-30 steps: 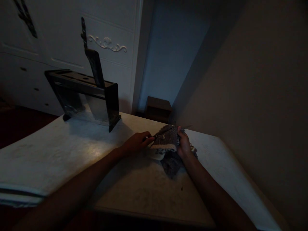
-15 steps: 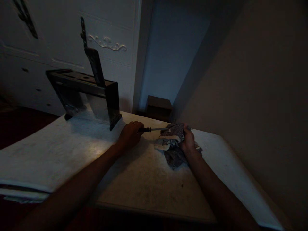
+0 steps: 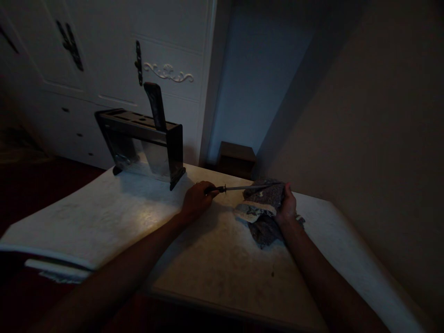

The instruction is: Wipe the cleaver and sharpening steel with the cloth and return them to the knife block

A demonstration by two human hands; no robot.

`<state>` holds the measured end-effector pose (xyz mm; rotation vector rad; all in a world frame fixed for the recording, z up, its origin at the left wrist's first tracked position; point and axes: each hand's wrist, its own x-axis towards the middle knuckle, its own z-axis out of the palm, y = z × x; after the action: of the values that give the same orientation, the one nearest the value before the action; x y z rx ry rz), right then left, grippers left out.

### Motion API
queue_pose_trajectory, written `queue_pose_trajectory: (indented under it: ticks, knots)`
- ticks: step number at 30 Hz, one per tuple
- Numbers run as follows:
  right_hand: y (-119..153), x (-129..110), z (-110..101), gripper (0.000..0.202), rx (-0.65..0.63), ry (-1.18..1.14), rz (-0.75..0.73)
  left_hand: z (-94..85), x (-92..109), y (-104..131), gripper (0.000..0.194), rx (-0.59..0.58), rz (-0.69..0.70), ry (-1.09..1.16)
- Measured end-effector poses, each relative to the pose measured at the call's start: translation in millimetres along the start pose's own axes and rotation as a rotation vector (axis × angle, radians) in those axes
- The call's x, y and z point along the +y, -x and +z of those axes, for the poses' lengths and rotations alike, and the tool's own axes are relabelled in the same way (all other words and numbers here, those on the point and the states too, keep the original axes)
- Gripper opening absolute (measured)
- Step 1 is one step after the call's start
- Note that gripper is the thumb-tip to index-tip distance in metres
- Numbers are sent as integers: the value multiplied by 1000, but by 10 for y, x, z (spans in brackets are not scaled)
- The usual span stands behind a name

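Note:
My left hand [image 3: 198, 200] is closed around the black handle of a honing steel [image 3: 237, 188], held level above the table. Its thin metal rod points right, past a small guard, and lies along the top of a crumpled grey patterned cloth [image 3: 265, 230] with a pale band. My right hand [image 3: 287, 207] grips this cloth near the rod's far end, thumb on top. Part of the cloth hangs down towards the tabletop. The fingers under the cloth are hidden.
A knife block [image 3: 175, 155] with clear sides and one black knife handle [image 3: 155, 105] upright in it stands at the table's back left. Behind the pale table [image 3: 208, 268] are a white wardrobe [image 3: 173, 27] and a dark brown box-like piece [image 3: 238, 151]. A wall [image 3: 367, 120] borders the right.
My right hand and the cloth have moved rightwards along the rod, away from my left hand, and more of the rod shows. The whole view has shifted a little.

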<state>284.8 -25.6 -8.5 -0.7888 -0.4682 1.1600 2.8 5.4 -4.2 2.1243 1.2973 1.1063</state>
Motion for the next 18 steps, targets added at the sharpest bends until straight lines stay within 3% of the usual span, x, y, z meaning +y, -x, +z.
queue_pose_trajectory:
  ticks: [8,18]
  knots:
    - [103,72,126,42,64,109,-26,21,56,1,37,-97,-142,311]
    - [393,216,325,56,-239,745,-218,122,184,103,37,-192,-235,573]
